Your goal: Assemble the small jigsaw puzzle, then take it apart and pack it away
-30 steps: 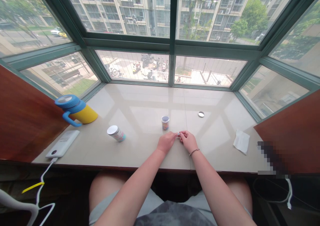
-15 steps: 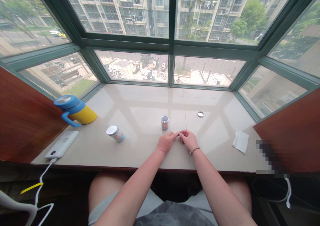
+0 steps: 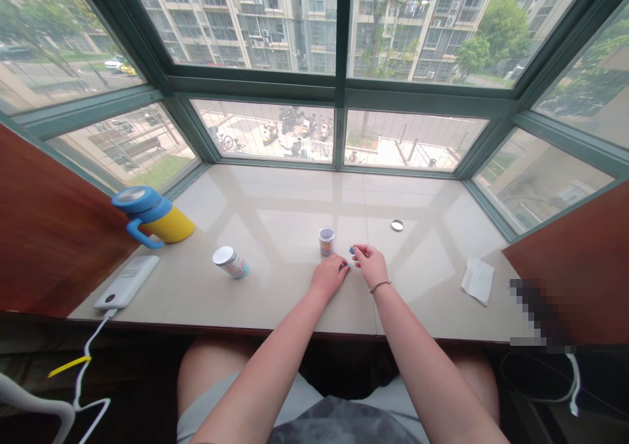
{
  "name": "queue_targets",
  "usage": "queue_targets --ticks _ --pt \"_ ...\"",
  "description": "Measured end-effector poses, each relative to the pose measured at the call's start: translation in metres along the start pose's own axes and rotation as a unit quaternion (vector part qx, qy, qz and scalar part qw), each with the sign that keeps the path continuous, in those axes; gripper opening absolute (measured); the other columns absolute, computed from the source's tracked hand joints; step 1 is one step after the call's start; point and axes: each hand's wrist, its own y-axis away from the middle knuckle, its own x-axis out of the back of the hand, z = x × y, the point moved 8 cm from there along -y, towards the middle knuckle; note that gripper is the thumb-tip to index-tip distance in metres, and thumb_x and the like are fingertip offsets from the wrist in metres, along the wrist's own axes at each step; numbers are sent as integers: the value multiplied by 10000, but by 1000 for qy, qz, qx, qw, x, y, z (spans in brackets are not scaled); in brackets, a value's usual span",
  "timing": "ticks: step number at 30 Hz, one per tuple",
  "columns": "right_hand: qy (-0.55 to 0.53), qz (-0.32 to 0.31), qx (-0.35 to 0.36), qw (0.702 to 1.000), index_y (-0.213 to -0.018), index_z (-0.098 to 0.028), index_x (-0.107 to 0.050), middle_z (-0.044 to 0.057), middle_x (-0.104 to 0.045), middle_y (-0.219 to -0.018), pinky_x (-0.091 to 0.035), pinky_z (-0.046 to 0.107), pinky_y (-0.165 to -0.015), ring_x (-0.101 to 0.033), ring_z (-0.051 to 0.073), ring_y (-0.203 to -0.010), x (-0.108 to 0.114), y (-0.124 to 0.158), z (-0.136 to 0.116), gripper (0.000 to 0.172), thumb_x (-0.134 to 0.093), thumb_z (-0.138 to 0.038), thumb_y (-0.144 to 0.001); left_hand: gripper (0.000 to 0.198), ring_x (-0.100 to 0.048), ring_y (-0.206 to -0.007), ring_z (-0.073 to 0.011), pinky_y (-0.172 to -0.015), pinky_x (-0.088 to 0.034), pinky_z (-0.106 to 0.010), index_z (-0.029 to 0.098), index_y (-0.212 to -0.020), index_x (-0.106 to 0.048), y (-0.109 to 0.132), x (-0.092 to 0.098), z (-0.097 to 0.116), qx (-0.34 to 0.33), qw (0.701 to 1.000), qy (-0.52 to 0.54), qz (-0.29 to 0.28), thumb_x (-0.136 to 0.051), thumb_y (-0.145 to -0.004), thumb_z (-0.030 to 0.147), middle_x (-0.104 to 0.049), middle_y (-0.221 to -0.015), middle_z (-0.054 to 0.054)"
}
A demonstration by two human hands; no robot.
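Note:
My right hand (image 3: 371, 265) pinches a small blue piece (image 3: 352, 250) between thumb and fingertips, raised a little over the white tiled sill (image 3: 295, 300). Close beside it, my left hand (image 3: 329, 275) has its fingers together around a tiny pale piece (image 3: 350, 265), too small to name. Just beyond my left hand stands an open small patterned can (image 3: 326, 243), upright. A round silver lid (image 3: 397, 225) lies farther back on the right. To the left, a second patterned can (image 3: 232, 264) has its white lid on.
A blue and yellow jug (image 3: 164, 221) with a handle stands at the far left. In front of it lies a white power bank (image 3: 126, 283) with a white cable (image 3: 93, 336). A folded white tissue (image 3: 477, 280) lies on the right. Green-framed windows (image 3: 339, 136) border the sill.
My hands have moved apart from each other. The right one has risen slightly with the blue piece, which now shows at its fingertips. The view has shifted a little.

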Motion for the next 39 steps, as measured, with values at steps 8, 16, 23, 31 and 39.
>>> queue_targets --ticks 8,16,23,31,39 --pt "50 -41 96 993 -1070 -218 -703 65 -747 -1064 -583 271 -663 -703 186 -913 -50 -13 -87 327 -617 -491 -914 126 -655 -903 -172 -690 -454 -268 234 -1010 -669 -1 4 2 12 1000 10 -14 -636 -949 340 -685 -1050 -35" --pt "254 -58 234 937 -1062 -261 -698 20 -730 -1068 -503 323 -863 -630 175 -954 -78 -8 -127 191 -549 -367 -1007 89 -647 -819 -162 -628 -409 -264 219 -950 -644 0 3 -3 21 1000 8 -11 -613 -944 303 -688 -965 -25" --pt "342 -104 295 886 -1154 -279 -673 32 -728 -1063 -465 342 -923 -562 226 -1121 -90 -1 -130 173 -606 -290 -994 99 -654 -802 -167 -633 -417 -267 223 -937 -651 0 3 -6 35 999 15 -14 -629 -934 320 -699 -958 -23" --pt "376 -15 269 887 -1112 -265 -702 43 -717 -1114 -464 319 -875 -638 196 -972 -32 -18 -112 219 -508 -338 -1039 78 -660 -821 -159 -726 -468 -269 250 -957 -669 3 5 -5 35 998 59 7 -615 -949 306 -730 -972 -8" --pt "523 -75 134 838 -982 -245 -789 92 -720 -1052 -458 307 -807 -668 224 -925 9 -19 -25 167 -763 -354 -857 104 -685 -875 -173 -770 -495 -286 260 -1012 -684 2 9 -6 35 997 66 17 -601 -956 288 -750 -1002 -16"
